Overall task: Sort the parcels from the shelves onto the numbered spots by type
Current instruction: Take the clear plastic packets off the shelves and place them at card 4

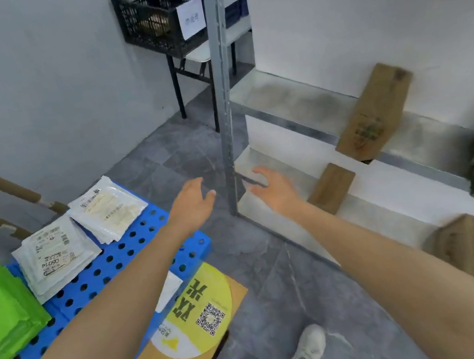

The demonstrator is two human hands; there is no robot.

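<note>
Grey steel shelving (294,97) fills your right side, and its upright post (222,87) stands between your two hands. On your left, the blue perforated pallet (111,263) carries stacks of green mailers (4,312) and white mailers (54,257). The cardboard parcels in view on the shelves all lie to your right: a tall carton (375,112) leans against the back wall, and a small cardboard box (331,187) sits on a lower shelf. That small box is the nearest one, just beside your right hand (273,187) on its right, standing on end with its long axis tilted up and away. Your left hand (193,199) is across the post, so the right looks better placed. Both hands are empty, fingers spread and relaxed, held apart.
</note>
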